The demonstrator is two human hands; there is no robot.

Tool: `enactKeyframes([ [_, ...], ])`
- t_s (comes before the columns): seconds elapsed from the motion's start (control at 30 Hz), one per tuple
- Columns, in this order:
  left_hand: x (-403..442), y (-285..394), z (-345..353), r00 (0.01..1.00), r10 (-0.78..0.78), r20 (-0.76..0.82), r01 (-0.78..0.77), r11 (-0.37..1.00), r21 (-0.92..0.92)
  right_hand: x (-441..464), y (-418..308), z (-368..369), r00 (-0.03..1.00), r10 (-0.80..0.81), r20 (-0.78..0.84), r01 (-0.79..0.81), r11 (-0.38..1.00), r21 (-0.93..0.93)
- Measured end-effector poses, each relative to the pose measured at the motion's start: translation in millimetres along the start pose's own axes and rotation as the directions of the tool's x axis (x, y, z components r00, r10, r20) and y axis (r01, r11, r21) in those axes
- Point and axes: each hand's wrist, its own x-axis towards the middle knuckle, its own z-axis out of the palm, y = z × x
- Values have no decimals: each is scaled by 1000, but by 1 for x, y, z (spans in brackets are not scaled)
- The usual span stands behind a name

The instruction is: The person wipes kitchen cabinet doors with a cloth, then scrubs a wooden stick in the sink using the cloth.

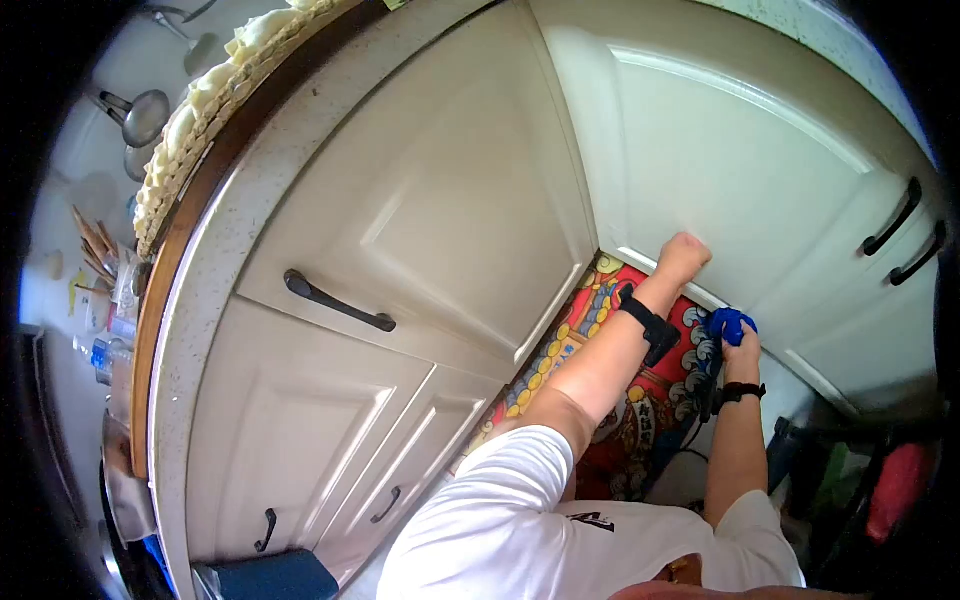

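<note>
My left hand [685, 258] is closed in a fist at the pale cabinet door [740, 170], near the door's lower edge. Nothing shows in its fingers. My right hand [742, 350] grips a bunched blue cloth [733, 326] low against the same cabinet front, to the right of my left hand. The cloth covers part of the fingers. Both wrists wear black straps. Under my arms lies a red patterned mat [640, 410] with blue and yellow shapes.
Another pale cabinet door [450, 220] with a black handle [340, 300] meets the first at a corner. A countertop edge [225, 215] curves along the left, with ladles [147, 118] and bottles beyond. Dark shapes and a red item [900, 490] stand at lower right.
</note>
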Motion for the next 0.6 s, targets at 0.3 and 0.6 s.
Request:
enactKeyframes([
  [0.3, 17, -20, 6, 999, -12, 50, 15, 998, -55, -47, -7, 26, 999, -9, -46, 9, 1000, -13],
  [0.6, 12, -19, 9, 1000, -7, 14, 8, 998, -70, -45, -7, 24, 998, -16, -68, 17, 1000, 22],
])
